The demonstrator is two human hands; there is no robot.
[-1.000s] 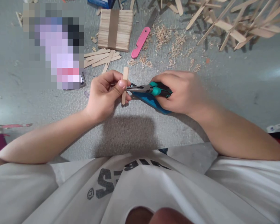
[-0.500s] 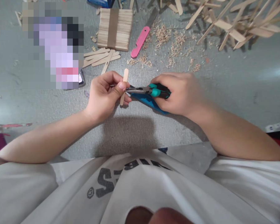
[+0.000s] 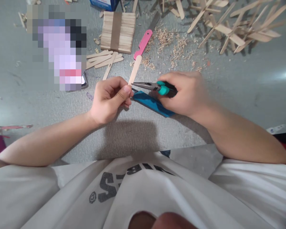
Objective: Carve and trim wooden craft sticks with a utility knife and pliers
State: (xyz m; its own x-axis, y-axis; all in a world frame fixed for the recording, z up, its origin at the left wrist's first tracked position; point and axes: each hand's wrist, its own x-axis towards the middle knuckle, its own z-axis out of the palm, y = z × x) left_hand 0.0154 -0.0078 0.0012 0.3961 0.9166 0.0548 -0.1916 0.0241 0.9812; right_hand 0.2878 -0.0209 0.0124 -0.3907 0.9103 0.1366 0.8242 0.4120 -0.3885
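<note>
Between thumb and fingers, my left hand [image 3: 112,100] pinches a wooden popsicle stick [image 3: 135,70] by its lower end; the rest points up and slightly right. My right hand [image 3: 183,92] is wrapped round needle-nose pliers [image 3: 154,86] with black and teal handles. The pliers' tips lie at the stick's edge, just above my left thumb; whether they grip it I cannot tell. Below the pliers a blue-handled tool [image 3: 153,104] lies on the table, partly hidden by my right hand.
A banded bundle of popsicle sticks [image 3: 118,31] lies behind, with loose sticks [image 3: 100,58] in front. A pink-handled knife [image 3: 143,43] rests beside wood shavings [image 3: 165,37]. Joined stick pieces [image 3: 231,31] stand at the back right. A blurred-out object [image 3: 62,54] is at left.
The popsicle stick has turned and slid upward in my left hand, so more of it sticks out. The pliers have shifted slightly up and right, showing more of their jaws.
</note>
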